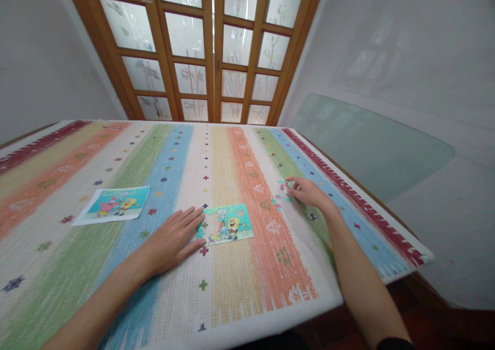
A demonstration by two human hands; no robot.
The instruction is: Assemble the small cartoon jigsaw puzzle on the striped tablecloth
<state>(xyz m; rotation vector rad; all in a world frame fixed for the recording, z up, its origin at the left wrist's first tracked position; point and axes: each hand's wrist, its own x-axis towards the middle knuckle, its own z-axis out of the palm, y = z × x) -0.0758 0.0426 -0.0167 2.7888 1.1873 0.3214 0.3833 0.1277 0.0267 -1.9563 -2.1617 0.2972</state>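
Observation:
A partly assembled jigsaw puzzle [243, 225] lies on the striped tablecloth in front of me, showing a yellow square cartoon figure and a pale teal one. Gaps in its left part let the cloth show through. My left hand [178, 238] rests flat at its left edge, fingers stretched out, fingertips touching or close to it. To the right, loose puzzle pieces [275, 204] lie in a small scattered group. My right hand [308, 191] is over them with bent fingers, index finger and thumb apart; no held piece can be made out.
A printed reference picture [116, 204] with the cartoon figures lies to the left. The patterned tablecloth [228, 169] covers the table, whose front edge is near me. Behind stand wooden glazed doors [214, 56]; a pale glass panel [371, 138] is at the right wall.

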